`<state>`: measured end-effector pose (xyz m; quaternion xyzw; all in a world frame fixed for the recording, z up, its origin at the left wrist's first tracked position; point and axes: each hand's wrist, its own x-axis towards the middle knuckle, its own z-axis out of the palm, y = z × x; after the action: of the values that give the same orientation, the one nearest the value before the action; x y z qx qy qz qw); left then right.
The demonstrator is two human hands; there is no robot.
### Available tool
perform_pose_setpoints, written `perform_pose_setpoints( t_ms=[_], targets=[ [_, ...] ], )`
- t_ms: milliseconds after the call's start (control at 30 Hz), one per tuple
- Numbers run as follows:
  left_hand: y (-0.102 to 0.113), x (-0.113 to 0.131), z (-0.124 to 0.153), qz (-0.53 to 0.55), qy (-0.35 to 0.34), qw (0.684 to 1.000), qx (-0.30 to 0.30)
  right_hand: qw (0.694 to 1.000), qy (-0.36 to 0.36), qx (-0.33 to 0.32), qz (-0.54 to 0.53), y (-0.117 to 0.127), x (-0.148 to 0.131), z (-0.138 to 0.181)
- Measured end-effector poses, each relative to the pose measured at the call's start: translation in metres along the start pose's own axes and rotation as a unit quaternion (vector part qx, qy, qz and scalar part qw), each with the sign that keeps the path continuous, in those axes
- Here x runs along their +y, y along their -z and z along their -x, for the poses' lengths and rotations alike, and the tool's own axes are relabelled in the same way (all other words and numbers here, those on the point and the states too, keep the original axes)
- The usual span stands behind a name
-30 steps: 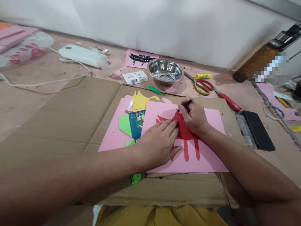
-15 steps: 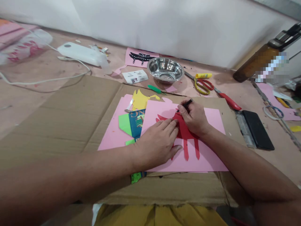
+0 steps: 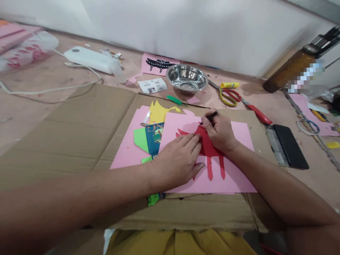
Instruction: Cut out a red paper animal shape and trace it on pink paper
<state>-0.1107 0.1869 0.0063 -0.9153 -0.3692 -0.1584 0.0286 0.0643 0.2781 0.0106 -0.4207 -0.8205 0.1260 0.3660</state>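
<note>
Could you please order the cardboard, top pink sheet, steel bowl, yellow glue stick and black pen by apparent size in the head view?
1. Cardboard
2. Top pink sheet
3. Steel bowl
Yellow glue stick and black pen: smallest, but unranked, since the right hand partly hides the pen.

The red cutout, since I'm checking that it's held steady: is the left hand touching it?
Touching. The head view shows the left hand laid palm down, its fingertips resting on the red cutout with no gap visible.
</note>
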Motion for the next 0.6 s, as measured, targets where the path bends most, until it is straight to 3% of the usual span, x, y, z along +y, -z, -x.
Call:
perform_pose_setpoints(
  t_ms=[600],
  targets=[
    [0.0003,-0.0001,0.0,-0.003,0.0,1.0,0.005,1.0,0.007,-0.007,-0.001,0.0003,-0.0009,0.0014]
  ],
)
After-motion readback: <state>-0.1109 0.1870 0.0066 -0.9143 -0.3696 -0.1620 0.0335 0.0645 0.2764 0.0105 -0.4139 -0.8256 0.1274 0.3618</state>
